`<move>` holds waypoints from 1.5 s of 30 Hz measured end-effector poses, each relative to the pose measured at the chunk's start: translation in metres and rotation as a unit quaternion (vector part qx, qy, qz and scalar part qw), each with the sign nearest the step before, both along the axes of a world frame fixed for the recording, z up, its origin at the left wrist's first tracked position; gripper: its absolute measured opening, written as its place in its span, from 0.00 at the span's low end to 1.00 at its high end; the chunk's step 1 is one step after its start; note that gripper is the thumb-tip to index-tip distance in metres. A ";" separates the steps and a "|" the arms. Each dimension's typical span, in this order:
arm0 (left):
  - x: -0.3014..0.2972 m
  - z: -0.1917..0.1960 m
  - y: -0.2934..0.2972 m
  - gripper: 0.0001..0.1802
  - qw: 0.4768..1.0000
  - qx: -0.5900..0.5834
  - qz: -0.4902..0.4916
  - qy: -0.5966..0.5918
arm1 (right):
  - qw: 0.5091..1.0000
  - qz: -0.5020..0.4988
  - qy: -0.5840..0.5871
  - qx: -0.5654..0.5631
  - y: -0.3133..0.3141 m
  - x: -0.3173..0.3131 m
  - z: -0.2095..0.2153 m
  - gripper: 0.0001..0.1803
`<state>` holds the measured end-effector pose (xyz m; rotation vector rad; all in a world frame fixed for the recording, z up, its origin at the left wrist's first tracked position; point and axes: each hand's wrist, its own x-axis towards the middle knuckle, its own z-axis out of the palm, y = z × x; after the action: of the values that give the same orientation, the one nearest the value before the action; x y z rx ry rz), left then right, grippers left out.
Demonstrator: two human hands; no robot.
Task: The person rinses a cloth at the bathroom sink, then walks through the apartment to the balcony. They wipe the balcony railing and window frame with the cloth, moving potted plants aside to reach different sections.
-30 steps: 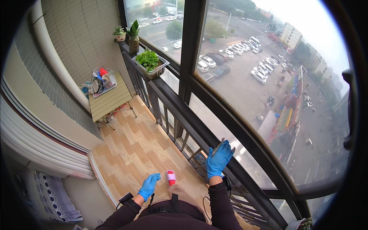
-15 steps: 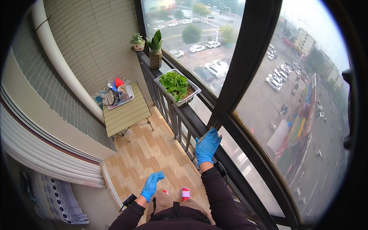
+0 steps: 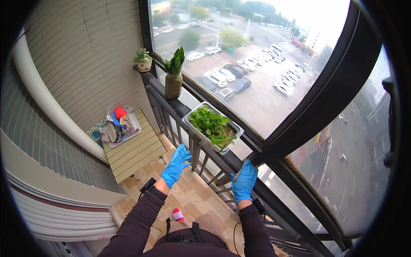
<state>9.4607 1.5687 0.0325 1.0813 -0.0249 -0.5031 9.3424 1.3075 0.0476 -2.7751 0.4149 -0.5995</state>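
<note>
Hands in blue gloves are near the planter tray [image 3: 212, 127] of green leaves on the railing [image 3: 171, 105]. Left hand [image 3: 175, 166] hangs open in the air just below the tray, touching nothing. Right hand [image 3: 244, 180] rests on the railing beside the tray, fingers loosely curled. Nothing is picked up yet; the leaves look untouched.

Planter tray [image 3: 212, 127] ahead — railing [image 3: 222, 158] below

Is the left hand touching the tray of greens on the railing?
No, the left hand hangs open in the air short of the tray of greens, while the right hand rests on the railing.
</note>
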 end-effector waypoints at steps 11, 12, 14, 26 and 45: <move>0.093 -0.004 -0.054 0.37 0.976 -0.150 -0.070 0.142 | 0.999 -0.021 0.032 -0.031 0.002 0.011 0.006 0.48; 0.093 -0.003 -0.057 0.33 0.976 -0.153 -0.059 0.143 | 0.998 -0.022 0.041 -0.034 0.002 0.011 0.006 0.49; 0.095 0.002 -0.059 0.27 0.975 -0.146 -0.043 0.160 | 0.997 -0.026 0.058 -0.038 0.002 0.010 0.005 0.50; 0.107 0.018 -0.057 0.19 0.944 -0.185 -0.054 0.269 | 0.990 -0.060 0.127 0.006 0.007 0.015 0.010 0.54; 0.111 0.023 -0.030 0.32 0.926 -0.200 -0.107 0.302 | 0.981 -0.131 0.143 0.005 0.018 0.035 0.017 0.43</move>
<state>9.5719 1.5390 0.0552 0.4927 0.2892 -0.9697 9.3774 1.3255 0.0643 -2.8247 0.8522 -0.2463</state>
